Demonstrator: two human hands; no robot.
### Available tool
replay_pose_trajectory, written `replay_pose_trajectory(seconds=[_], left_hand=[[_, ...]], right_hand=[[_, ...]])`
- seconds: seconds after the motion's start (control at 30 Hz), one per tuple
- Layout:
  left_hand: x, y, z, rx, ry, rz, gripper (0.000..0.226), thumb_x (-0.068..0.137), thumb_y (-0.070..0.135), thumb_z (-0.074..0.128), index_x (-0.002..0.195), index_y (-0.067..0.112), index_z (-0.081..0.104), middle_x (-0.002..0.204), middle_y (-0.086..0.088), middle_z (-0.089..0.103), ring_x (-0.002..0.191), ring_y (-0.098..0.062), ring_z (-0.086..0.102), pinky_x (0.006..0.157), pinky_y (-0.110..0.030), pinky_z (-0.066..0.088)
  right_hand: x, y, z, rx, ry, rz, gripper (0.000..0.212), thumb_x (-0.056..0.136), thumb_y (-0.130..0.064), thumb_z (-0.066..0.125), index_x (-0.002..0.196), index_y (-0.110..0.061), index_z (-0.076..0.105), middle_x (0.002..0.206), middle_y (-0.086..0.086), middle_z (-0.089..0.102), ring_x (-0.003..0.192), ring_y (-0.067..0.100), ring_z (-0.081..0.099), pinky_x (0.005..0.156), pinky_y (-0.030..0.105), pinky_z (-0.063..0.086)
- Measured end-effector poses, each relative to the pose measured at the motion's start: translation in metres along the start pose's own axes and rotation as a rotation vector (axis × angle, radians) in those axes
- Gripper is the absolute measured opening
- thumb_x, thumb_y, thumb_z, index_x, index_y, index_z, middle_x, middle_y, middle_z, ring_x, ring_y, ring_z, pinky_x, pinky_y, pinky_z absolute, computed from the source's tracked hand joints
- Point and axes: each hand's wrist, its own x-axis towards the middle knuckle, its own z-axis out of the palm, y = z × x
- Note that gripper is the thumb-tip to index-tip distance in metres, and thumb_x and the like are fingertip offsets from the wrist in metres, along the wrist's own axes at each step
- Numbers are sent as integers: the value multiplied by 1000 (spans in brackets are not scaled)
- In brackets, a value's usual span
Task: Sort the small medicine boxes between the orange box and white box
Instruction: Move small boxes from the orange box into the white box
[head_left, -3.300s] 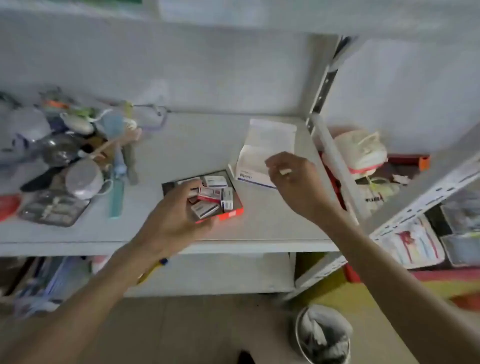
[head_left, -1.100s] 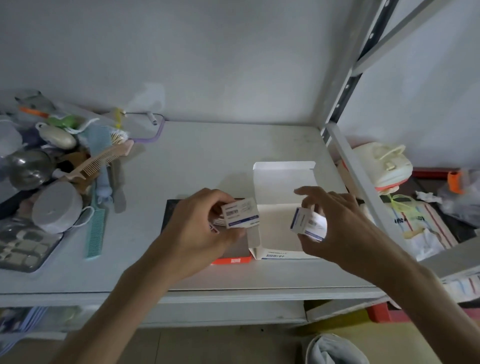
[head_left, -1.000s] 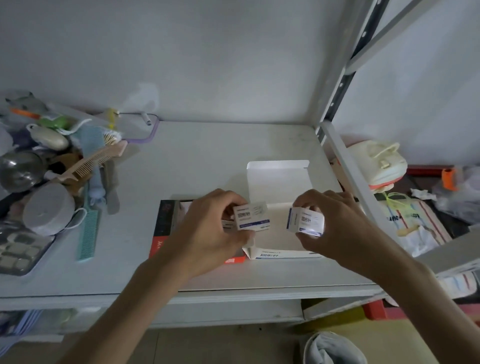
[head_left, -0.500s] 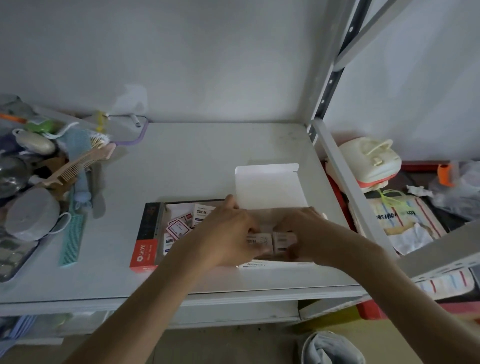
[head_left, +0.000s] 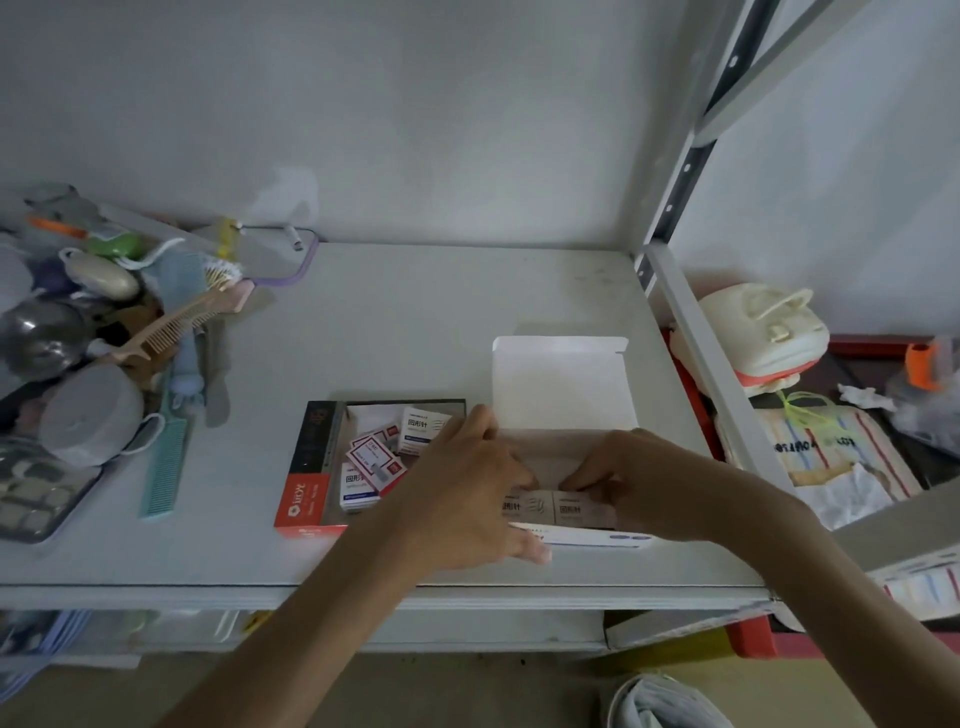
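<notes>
Right at the shelf (head_left: 415, 322)'s front edge, bare room lies behind the white box (head_left: 561, 384); the orange box (head_left: 304, 501) touches its left side. My left hand (head_left: 467, 499) and right hand (head_left: 639, 483) reach palm-down into the white box, each grip pinching one of two small medicine boxes (head_left: 558, 508) lying side by side. I count roughly five more in the orange box.

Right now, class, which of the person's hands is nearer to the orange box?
Left. The left hand lies right beside the orange box, overlapping its right edge. The right hand is farther right, over the white box.
</notes>
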Motion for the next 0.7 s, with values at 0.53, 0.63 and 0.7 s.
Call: replay_pose_trajectory(seconds=[0.53,0.63,0.7], left_hand=[[-76,-94,-16,-147,143,-458,47,73,37,76,113,32,51,110,11,49,100,-5,31,67,-17,38],[-70,-91,-21,-57,143,-436,55,71,50,77,116,27,57,111,6,47,104,-10,29,73,-23,36],[-65,-93,-24,-30,139,-403,56,68,51,79,115,25,62,108,5,50,102,-12,31,73,-24,36]], right_hand=[[95,-98,10,-352,265,-150,27,77,-16,66,103,-9,61,107,10,54,96,26,57,98,36,30],[101,-97,8,-371,278,-158,33,75,-26,70,103,-11,61,105,8,55,97,25,58,94,36,33],[99,-99,6,-344,277,-180,33,75,-32,69,100,-13,60,102,7,58,96,25,58,90,36,35]])
